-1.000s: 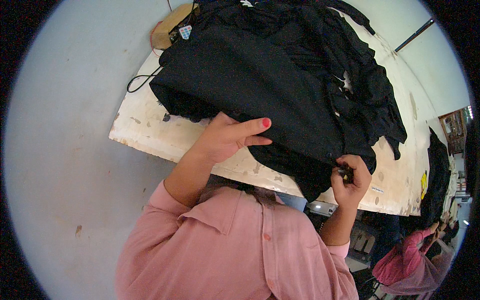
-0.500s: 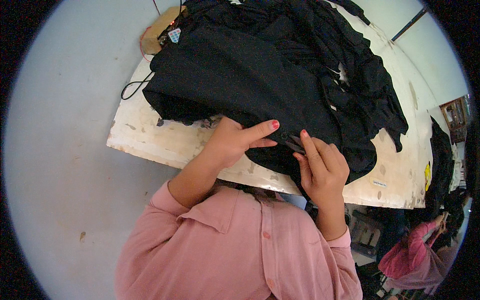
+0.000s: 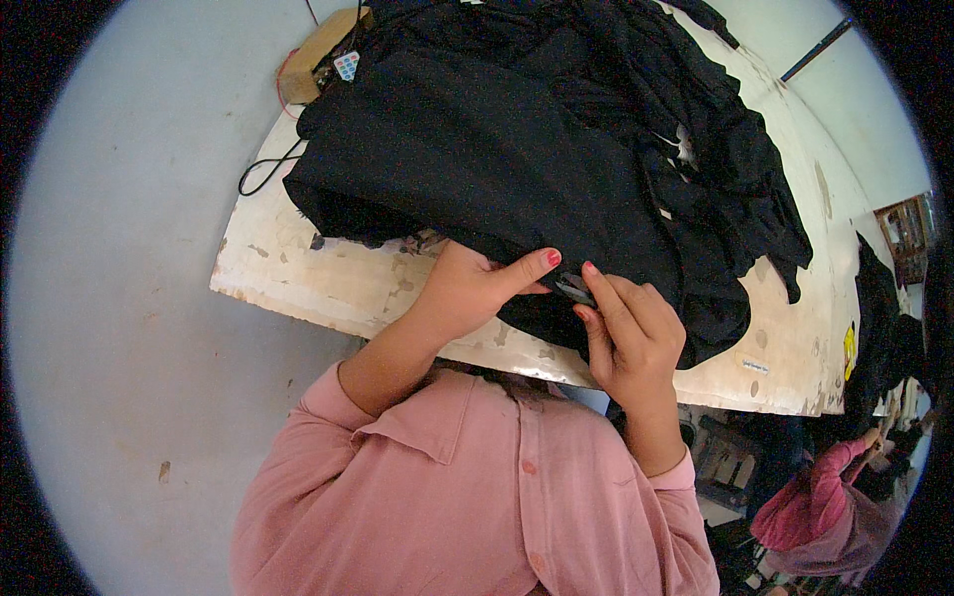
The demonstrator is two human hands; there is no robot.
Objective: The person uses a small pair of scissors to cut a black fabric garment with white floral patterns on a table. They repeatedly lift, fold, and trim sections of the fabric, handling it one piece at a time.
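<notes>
A large pile of black cloth [image 3: 477,139] covers much of the pale, worn tabletop [image 3: 288,278]. My left hand [image 3: 477,283] grips the front edge of the cloth, thumb on top, fingers partly hidden underneath. Just to its right, my right hand [image 3: 633,338] is closed on a small dark metal cutting tool [image 3: 574,288], apparently thread snips; its blades point up-left at the cloth beside my left thumb.
A cardboard box [image 3: 318,55] with cords and a small keypad [image 3: 346,66] lies at the back left. At right are more black cloth [image 3: 873,318] and a yellow object [image 3: 850,353]. A co-worker in pink [image 3: 810,502] works at lower right.
My right hand has moved left and up from the cloth's right part, bringing the tool to the edge beside my left thumb. My left hand has shifted slightly right and down.
</notes>
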